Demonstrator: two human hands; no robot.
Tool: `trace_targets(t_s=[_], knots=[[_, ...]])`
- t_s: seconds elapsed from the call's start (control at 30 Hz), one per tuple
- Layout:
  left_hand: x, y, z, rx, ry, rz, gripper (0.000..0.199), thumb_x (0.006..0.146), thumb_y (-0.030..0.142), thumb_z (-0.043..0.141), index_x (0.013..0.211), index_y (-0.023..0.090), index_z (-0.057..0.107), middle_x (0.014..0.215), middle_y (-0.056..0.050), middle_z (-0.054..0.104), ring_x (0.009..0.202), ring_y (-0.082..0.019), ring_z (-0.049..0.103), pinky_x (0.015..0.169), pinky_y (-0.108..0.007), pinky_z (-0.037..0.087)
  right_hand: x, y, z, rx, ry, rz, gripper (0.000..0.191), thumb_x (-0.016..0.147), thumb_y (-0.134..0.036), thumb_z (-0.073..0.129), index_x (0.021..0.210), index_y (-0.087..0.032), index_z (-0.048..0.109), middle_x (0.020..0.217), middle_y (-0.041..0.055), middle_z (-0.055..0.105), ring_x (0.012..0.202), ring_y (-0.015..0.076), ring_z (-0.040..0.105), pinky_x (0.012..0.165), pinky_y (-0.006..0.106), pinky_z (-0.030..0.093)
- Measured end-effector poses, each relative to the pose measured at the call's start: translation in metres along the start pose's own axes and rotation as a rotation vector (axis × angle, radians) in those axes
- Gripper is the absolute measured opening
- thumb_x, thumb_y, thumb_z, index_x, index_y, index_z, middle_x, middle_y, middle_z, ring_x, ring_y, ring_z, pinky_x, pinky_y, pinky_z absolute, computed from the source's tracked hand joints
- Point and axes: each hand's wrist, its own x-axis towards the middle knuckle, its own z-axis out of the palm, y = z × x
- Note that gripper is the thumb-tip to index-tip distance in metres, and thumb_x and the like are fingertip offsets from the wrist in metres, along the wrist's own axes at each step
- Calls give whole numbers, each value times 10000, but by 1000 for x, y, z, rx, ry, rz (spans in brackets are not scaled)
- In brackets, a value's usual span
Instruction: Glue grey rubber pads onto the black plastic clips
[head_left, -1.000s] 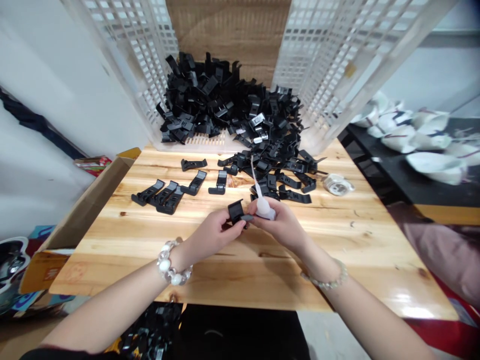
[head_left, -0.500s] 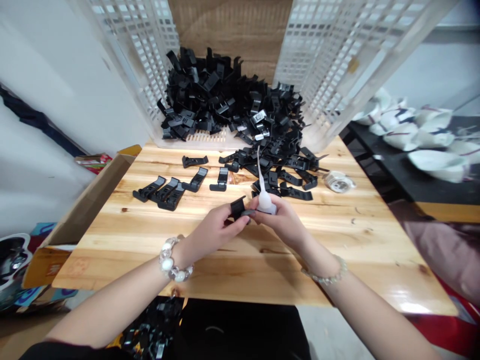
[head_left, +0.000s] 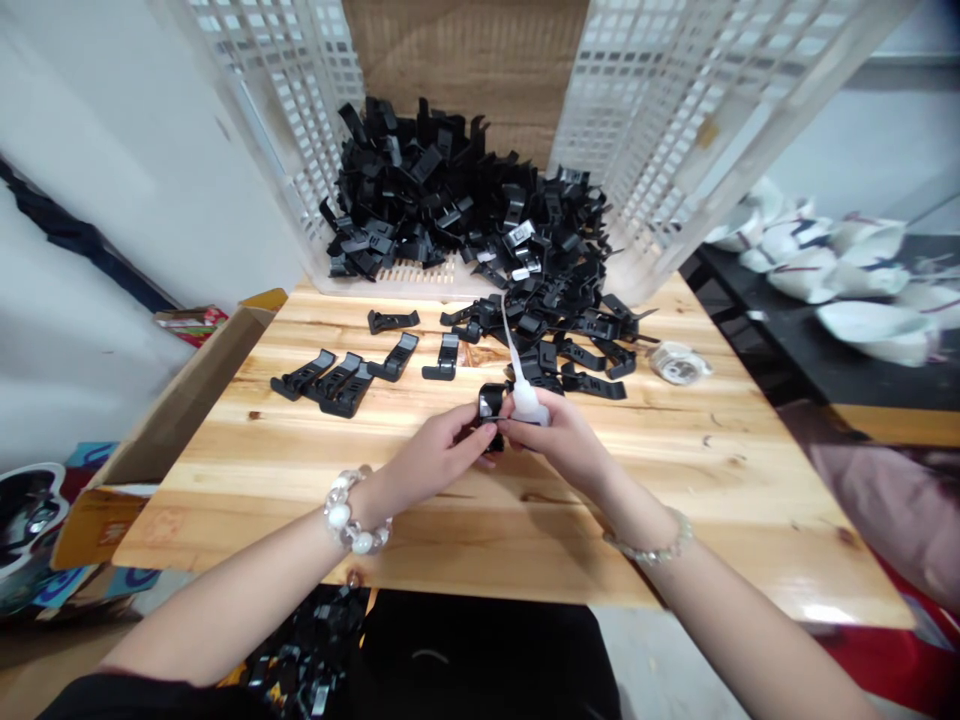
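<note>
Turned and shifted a little to the right since half a second ago, the black clip (head_left: 491, 402) now stands more upright and catches light on its face; the bottle's thin nozzle (head_left: 509, 340), which pointed almost straight up, now leans left. That clip is just above the near half of the wooden table (head_left: 300, 515), between the two hands. The left hand (head_left: 441, 450) pinches it with thumb and fingers. The right hand (head_left: 568, 437) is closed around a white squeeze bottle (head_left: 527, 398) — nozzle upward — with its fingertips right beside the clip; whether they also touch it, I cannot tell.

Beyond the left hand, a few loose clips (head_left: 349, 387) lie on the wood, three of them close together. Farther back, a heap of black clips (head_left: 427, 190) spills out of a white plastic basket (head_left: 615, 120) that has brown cardboard (head_left: 465, 60) at its back. To the right of the spill sits a clear roll (head_left: 679, 363). White bowl-like pieces (head_left: 877, 325) rest on a dark surface at far right — a pinkish sleeve (head_left: 892, 515) shows nearer.
</note>
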Motion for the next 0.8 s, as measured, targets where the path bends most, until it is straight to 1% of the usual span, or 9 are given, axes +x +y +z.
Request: trace_targets(t_s=[0.1,0.2,0.3,0.37,0.47,0.57,0.67,0.73,0.8], knots=[[1,5,-1,-60,0,-10,384,901,406,557,1191,163,621,1103,-95,682,937,-216,672,783,-343,589,1,1,1,43,26,-13,260,696,-267,773,819,-192,556,645,-46,582,559,106,552,570,257,453],[4,9,-6,-132,48,-48,298,892,374,567,1048,136,657,949,-79,711,862,-203,684,763,-339,587,3,-1,-1,165,83,-13,285,785,-397,702,859,-200,510,670,-39,589,568,111,584,577,267,501],[6,13,-11,-206,145,-118,244,881,338,570,974,128,652,833,-68,714,799,-189,688,710,-307,578,3,-8,-9,255,170,39,375,838,-558,593,994,-237,478,777,-21,617,606,136,628,450,242,493],[7,15,-13,-245,177,-154,240,877,330,567,966,122,646,819,-75,715,779,-182,684,676,-285,567,3,-12,-17,226,183,69,433,822,-600,596,1055,-269,443,792,-24,616,587,141,630,343,192,408],[7,16,-12,-280,183,-185,247,871,323,568,962,105,642,812,-82,712,760,-170,677,648,-262,556,3,-12,-31,176,180,84,450,776,-560,682,969,-260,408,782,-34,607,587,141,631,344,193,422],[8,15,-12,-289,173,-193,254,863,326,581,963,102,646,807,-80,709,754,-163,672,640,-254,551,6,-7,-44,157,169,62,446,740,-463,761,945,-248,429,841,-33,607,698,145,660,501,252,543],[9,15,-12,-288,172,-198,253,859,332,588,950,105,654,808,-84,712,753,-165,672,635,-257,549,8,-5,-52,116,103,17,373,752,-419,765,972,-220,540,841,-19,604,770,130,644,651,275,576],[10,15,-12,-287,176,-202,243,871,319,567,944,106,659,808,-87,714,757,-167,675,633,-257,549,10,-6,-54,72,94,1,341,751,-432,761,933,-184,613,776,1,607,722,132,624,618,268,563],[10,16,-12,-290,178,-200,232,883,299,542,936,108,662,804,-88,715,760,-167,679,632,-254,549,11,-8,-55,63,150,-35,319,739,-434,771,851,-162,647,696,10,604,611,114,576,511,238,504]])
